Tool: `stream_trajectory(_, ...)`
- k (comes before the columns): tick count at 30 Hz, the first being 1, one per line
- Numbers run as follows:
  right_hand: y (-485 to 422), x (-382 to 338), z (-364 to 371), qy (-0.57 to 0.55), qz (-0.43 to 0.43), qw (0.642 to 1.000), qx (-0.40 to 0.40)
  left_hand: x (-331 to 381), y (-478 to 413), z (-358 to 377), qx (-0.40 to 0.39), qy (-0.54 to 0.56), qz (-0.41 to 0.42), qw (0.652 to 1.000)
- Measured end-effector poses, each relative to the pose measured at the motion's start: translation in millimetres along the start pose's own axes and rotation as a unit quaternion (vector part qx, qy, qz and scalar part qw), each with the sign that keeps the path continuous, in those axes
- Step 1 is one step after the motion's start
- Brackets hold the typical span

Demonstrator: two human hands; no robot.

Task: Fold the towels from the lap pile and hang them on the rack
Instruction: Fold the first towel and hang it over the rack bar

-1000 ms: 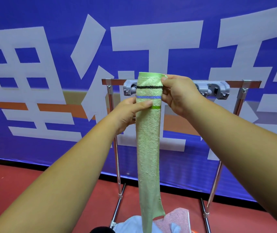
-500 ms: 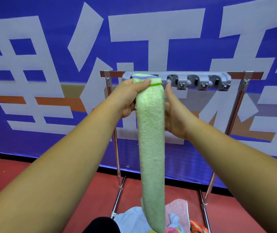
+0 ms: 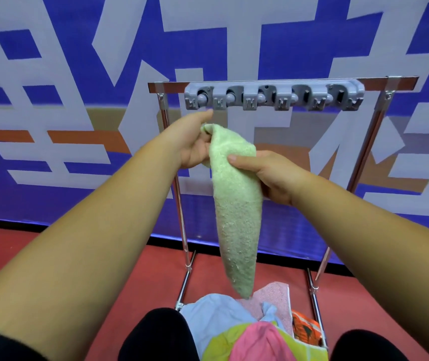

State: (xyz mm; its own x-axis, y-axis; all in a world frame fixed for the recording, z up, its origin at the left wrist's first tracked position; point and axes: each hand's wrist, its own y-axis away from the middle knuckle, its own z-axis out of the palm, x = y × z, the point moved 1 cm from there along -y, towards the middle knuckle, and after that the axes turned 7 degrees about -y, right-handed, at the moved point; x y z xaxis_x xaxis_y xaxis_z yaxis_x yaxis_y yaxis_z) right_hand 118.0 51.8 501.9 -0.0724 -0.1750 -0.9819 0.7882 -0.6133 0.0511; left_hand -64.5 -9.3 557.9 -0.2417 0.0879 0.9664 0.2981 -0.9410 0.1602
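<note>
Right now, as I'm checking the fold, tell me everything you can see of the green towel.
The green towel is pale, fuzzy terry cloth, folded into a long narrow strip. It hangs below the rack's grey clip bar, not clipped. The left hand grips its bunched top corner; the right hand pinches it just lower, thumb in front. Its tapered end reaches down to the lap pile; contact unclear.
</note>
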Motion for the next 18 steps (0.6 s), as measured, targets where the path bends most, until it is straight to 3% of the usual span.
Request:
stream_trajectory(4, -4.4, -2.5, 8.2, -0.048, 0.025, 0.996, 0.066, -41.5, 1.0, -13.6, -0.049, -0.069, -0.074, 0.994)
stream_trajectory(8, -14.2, -0.6, 8.5, -0.104, 0.067, 0.986, 0.116, -81.2, 13.5, -22.5, -0.101, -0.126, -0.084, 0.983)
stream_trajectory(12, -16.8, -5.2, 5.4, -0.209, 0.051, 0.970, 0.114, -114.2, 29.1, -24.6, -0.107, -0.197, -0.034, 0.974)
stream_trajectory(18, -15.2, -4.7, -2.3, -0.237, 0.025, 0.961, 0.138, -121.5, 24.2, -15.5, -0.102, -0.150, 0.026, 0.983)
